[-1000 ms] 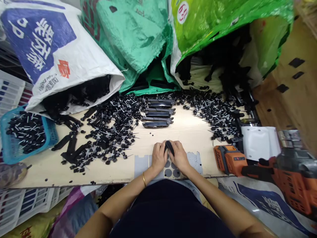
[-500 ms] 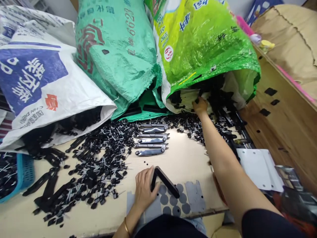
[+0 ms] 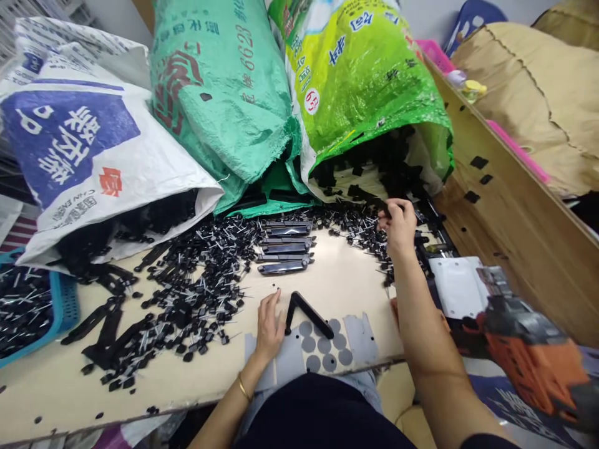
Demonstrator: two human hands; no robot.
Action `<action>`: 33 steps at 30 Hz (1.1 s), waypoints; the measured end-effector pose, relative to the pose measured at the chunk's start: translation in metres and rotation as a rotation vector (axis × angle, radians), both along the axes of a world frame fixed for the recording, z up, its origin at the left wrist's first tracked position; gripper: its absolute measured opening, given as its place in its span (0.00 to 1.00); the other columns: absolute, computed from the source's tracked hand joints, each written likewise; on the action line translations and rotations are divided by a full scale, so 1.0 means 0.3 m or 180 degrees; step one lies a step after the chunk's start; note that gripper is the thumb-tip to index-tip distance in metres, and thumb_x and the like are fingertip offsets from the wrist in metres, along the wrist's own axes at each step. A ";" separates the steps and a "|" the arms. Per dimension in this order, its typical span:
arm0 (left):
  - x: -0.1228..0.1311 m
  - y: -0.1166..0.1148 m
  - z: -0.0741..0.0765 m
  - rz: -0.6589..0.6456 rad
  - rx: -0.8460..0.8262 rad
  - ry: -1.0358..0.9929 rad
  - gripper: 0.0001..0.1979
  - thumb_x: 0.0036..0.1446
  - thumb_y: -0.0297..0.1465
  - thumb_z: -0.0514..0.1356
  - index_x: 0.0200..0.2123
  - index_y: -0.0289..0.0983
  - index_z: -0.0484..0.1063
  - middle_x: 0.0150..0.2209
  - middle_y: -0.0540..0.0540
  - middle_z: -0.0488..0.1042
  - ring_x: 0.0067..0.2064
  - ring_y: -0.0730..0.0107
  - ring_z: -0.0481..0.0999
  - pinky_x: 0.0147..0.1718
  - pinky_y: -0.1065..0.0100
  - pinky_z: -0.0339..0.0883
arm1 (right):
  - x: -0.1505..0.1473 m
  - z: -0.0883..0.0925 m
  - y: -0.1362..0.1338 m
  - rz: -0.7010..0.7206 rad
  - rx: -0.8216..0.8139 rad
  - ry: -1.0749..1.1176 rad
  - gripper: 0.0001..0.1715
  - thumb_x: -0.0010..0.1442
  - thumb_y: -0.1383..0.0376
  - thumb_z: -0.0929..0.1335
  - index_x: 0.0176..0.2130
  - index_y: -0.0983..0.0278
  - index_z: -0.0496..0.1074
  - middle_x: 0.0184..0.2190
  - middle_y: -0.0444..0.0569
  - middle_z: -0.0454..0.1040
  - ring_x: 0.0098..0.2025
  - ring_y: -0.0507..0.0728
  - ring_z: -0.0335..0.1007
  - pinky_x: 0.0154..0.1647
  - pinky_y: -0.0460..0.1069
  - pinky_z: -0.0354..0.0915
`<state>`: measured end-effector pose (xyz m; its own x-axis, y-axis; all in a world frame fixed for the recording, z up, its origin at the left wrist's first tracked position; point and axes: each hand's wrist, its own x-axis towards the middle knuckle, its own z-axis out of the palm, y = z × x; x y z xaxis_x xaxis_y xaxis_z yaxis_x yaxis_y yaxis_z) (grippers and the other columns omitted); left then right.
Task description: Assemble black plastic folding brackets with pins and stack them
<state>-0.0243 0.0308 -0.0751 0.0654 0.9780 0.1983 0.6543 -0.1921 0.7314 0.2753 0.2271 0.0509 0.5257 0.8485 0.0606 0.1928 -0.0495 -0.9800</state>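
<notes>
My left hand [image 3: 270, 324] rests on the table with its fingers stretched out. Just right of it stands a V-shaped black folding piece [image 3: 311, 315], its tip pointing away from me; whether my thumb touches it I cannot tell. Under that piece lie grey pads with round grey discs [image 3: 345, 357]. My right hand [image 3: 401, 226] hovers in front of the green-yellow sack's mouth, fingers curled together. Something dark shows at the fingertips, too small to name. Black flat parts [image 3: 397, 165] fill the sack [image 3: 369, 81] behind it.
Several finished-looking folded black pieces [image 3: 285, 267] lie stacked in a row mid-table. Black-headed pins [image 3: 206, 280] spread in heaps to their left and behind. A white sack [image 3: 154, 149], a green sack [image 3: 224, 112], a blue basket [image 3: 65, 305], a wooden board [image 3: 510, 181] and an orange power tool [image 3: 538, 349] surround them.
My right hand has come out of the green-yellow sack's mouth toward me. My left fingers have drawn slightly away from the V-shaped piece. The whole view has shifted a little.
</notes>
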 end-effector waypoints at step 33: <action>0.126 -0.079 0.270 -0.0347 -0.1818 -0.0802 0.15 0.56 0.37 0.59 0.44 0.36 0.70 0.36 0.47 0.76 0.38 0.64 0.75 0.37 0.67 0.66 | -0.431 -0.118 -0.590 0.1199 -0.1237 0.1653 0.10 0.45 0.60 0.68 0.28 0.63 0.68 0.27 0.45 0.73 0.30 0.52 0.69 0.32 0.47 0.65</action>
